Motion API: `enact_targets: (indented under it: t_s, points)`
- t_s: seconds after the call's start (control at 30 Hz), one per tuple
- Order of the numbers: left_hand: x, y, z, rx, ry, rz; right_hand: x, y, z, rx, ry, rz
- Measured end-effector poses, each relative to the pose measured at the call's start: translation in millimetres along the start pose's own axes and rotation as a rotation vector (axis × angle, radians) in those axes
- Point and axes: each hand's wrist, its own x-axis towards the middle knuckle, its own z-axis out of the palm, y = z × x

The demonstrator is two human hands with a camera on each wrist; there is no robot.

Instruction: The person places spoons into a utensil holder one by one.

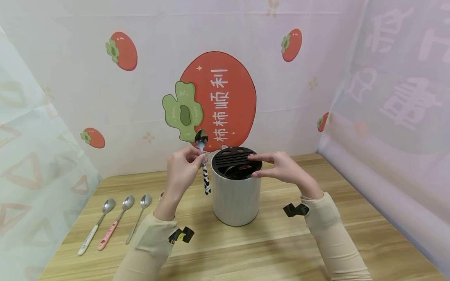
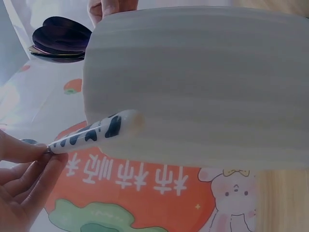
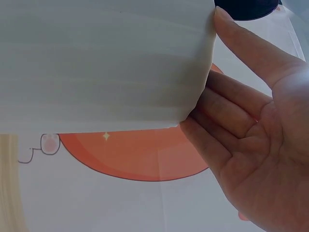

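Note:
My left hand pinches a metal spoon between thumb and fingers, its bowl up and its black-and-white patterned handle hanging down. The spoon is just left of a white cylindrical utensil holder. In the left wrist view the patterned handle crosses in front of the holder's wall. A black slotted lid tops the holder, and dark spoon bowls stick out above it. On the right side of the rim, my right hand rests with its thumb and fairly straight fingers spread; the right wrist view shows its fingertips touching the holder's edge.
Left on the wooden table lie a white-handled spoon, a pink-handled spoon and a plain metal spoon. Another spoon tip shows behind the left wrist. A printed cloth hangs behind the table.

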Motion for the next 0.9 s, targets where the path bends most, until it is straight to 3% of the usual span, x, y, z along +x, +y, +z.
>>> enact_targets:
  t_s: [0.9]
  points:
    - [20.6, 19.4, 3.5, -0.073, 0.055, 0.079, 0.3, 0.2, 0.0, -0.01, -0.002, -0.013]
